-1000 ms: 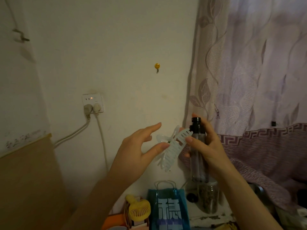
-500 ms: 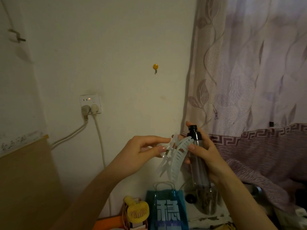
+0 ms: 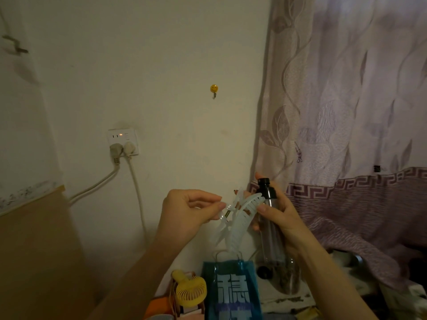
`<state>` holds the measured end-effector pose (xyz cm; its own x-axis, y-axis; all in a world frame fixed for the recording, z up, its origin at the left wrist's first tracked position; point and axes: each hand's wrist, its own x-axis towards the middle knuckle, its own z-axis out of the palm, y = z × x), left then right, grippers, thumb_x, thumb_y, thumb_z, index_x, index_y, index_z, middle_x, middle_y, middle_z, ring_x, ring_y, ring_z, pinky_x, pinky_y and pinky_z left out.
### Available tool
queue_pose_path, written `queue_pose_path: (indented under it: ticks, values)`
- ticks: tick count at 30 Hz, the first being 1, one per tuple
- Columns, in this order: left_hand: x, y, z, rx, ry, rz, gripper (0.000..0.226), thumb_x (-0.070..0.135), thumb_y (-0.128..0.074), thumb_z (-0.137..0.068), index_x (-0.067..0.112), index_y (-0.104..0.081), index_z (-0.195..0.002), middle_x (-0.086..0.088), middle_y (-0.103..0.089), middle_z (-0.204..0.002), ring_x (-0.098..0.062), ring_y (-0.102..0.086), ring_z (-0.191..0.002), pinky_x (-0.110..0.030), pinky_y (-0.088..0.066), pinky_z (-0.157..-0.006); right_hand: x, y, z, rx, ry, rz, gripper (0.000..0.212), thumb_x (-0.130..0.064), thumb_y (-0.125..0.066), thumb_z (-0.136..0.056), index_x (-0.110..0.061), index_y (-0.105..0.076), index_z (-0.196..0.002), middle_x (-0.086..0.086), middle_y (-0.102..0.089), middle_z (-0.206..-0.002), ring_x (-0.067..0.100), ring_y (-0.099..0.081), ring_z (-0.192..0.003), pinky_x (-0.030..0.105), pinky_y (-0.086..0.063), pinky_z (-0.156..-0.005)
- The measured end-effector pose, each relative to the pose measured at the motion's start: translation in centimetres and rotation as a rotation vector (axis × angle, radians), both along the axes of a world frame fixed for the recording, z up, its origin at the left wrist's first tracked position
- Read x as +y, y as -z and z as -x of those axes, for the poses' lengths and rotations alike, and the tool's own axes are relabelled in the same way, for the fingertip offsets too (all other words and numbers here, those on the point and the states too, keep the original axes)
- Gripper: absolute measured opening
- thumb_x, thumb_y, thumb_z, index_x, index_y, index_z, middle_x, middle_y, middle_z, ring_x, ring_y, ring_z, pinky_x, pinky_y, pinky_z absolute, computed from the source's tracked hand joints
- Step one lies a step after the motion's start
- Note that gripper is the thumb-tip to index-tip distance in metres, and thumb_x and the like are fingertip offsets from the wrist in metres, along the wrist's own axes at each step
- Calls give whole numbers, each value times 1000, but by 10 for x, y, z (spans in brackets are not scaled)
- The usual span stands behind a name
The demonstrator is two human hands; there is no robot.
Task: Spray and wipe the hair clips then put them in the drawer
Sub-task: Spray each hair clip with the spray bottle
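We see the left hand (image 3: 184, 213) with its fingers curled, thumb and fingertips pinching the handle end of a translucent white claw hair clip (image 3: 238, 218), which is held up in the air in front of the wall, teeth pointing down and to the right. Just beside it, the right hand (image 3: 279, 215) is wrapped around a clear spray bottle (image 3: 269, 218) with a black nozzle, held upright, thumb lying across its front and touching the clip's upper teeth. Below the hands we make out a blue paper bag (image 3: 232, 294) with white characters, a yellow handheld fan (image 3: 190, 288) to its left, and a jar with dark contents behind the bottle. A patterned lilac curtain (image 3: 346, 112) hangs on the right; a wall socket (image 3: 123, 142) with two plugs and a smiley hook (image 3: 214, 88) sit on the wall.
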<state>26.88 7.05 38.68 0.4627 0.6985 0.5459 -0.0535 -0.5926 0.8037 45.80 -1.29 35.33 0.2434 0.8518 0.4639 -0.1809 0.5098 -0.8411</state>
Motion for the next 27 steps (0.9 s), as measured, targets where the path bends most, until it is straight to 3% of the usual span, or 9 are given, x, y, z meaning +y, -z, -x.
queue_pose_path:
  ticks: [4, 7, 9, 13, 17, 23, 27]
  values:
    - [4, 2, 2, -88, -122, -39, 15, 13, -81, -70, 22, -76, -81, 2, -73, -67, -14, -72, -65, -32, -56, -72, -3, 1, 2, -54, 83, 10, 71, -9, -69, -68, -36, -49, -131, 4, -72, -102, 23, -72, -85, 31, -57, -58]
    - [7, 1, 7, -144, -194, -102, 18, 11, -81, -70, 25, -75, -81, 6, -73, -67, -11, -71, -64, -20, -55, -68, -8, 2, 6, -138, 202, -29, 75, -15, -68, -73, -41, -38, -136, 3, -70, -109, 26, -71, -93, 32, -59, -63]
    - [8, 1, 8, -186, -233, -131, 19, 9, -81, -70, 22, -75, -82, 6, -73, -67, -10, -71, -64, -15, -54, -66, -11, 2, 11, -210, 289, -70, 75, -18, -68, -74, -42, -35, -137, 5, -69, -109, 25, -71, -90, 30, -58, -62]
    - [6, -1, 7, -225, -306, -206, 19, 10, -81, -71, 17, -76, -87, 7, -73, -70, -8, -70, -65, -19, -57, -68, -15, -3, 21, -332, 367, -136, 68, -23, -67, -75, -40, -36, -134, 6, -64, -104, 27, -70, -81, 33, -59, -63]
    - [2, -3, 6, -261, -336, -262, 20, 11, -80, -71, 15, -76, -91, 7, -73, -73, -5, -70, -65, -20, -57, -70, -16, -7, 29, -429, 438, -178, 61, -22, -66, -78, -36, -38, -130, -7, -64, -90, 16, -66, -70, 28, -57, -61]
    - [0, -4, 4, -300, -349, -260, 22, 10, -80, -72, 16, -75, -92, 7, -73, -74, -5, -70, -65, -20, -58, -70, -13, -8, 33, -483, 551, -246, 49, -8, -65, -86, -33, -43, -123, 8, -56, -77, 24, -57, -58, 22, -51, -51]
    - [-1, -5, 4, -306, -344, -255, 22, 10, -80, -72, 17, -74, -92, 7, -73, -75, -6, -70, -66, -20, -58, -70, -13, -7, 34, -492, 566, -251, 46, -6, -64, -87, -32, -43, -119, 5, -56, -76, 19, -57, -55, 23, -50, -50]
